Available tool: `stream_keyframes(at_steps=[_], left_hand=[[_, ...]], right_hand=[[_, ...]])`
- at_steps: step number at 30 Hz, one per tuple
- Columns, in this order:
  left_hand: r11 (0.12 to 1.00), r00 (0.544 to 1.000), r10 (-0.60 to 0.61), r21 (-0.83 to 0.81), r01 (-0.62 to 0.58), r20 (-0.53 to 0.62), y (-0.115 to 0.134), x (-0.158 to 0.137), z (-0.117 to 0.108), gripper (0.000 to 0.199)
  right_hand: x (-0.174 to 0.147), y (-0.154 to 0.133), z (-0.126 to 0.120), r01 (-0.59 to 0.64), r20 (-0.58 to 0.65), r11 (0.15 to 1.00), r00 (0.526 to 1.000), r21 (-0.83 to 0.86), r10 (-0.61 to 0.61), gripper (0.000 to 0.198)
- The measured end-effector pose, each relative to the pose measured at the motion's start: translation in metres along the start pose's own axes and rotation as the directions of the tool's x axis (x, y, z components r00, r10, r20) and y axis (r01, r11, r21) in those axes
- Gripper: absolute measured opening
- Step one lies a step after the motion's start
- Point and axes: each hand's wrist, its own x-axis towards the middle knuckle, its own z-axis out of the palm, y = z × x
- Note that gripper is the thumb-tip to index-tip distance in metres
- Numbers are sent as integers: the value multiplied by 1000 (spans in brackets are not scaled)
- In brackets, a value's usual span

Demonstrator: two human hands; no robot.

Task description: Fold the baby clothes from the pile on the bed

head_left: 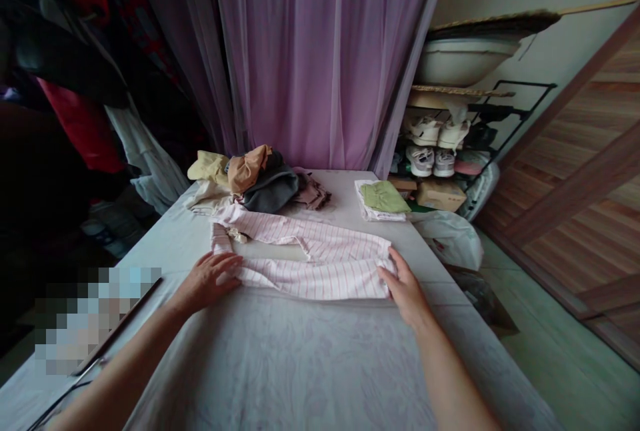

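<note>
A pair of pink-and-white striped trousers [320, 279] lies stretched sideways across the table, its legs spread a little apart. At the waistband on the left there is a small pale drawstring bow [237, 235]. My left hand [213, 279] is at the near corner of the waist, its fingers and thumb closed on the cloth edge. On the other end, my right hand [403, 282] pinches the leg hems between thumb and fingers. Part of the waistband is hidden behind my left fingers.
A heap of clothes [273, 185] lies at the far left of the cloth-covered table [320, 364]. Folded clothes with a green piece [385, 197] on top sit far right. A blurred-out flat device [100, 324] is near the left edge. Shoes [433, 144] stand on a rack beyond.
</note>
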Motion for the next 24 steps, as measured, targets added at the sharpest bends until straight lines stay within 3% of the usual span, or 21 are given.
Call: stream_keyframes(at_steps=[3,7,11,17,21,24], left_hand=[[998,999,33,-51,-32,13,14,1,-5,28],[996,997,64,-61,-61,35,34,3,-12,36],[992,988,127,-8,-127,91,46,5,-16,35],[973,976,216,77,-217,22,70,0,-12,32],[959,966,256,114,-259,41,88,-6,-5,26],[951,958,278,124,-284,66,88,-12,-6,27]], right_hand=[[-4,-3,-11,-155,21,988,988,-2,155,78],[-10,14,-25,-141,2,990,990,11,141,78],[-17,38,-23,-39,-69,995,997,-88,33,75],[-22,57,-15,175,-195,979,962,-103,-192,65],[-24,57,-15,189,-289,975,933,-113,-214,72],[-27,54,-14,178,-330,969,916,-174,-227,73]])
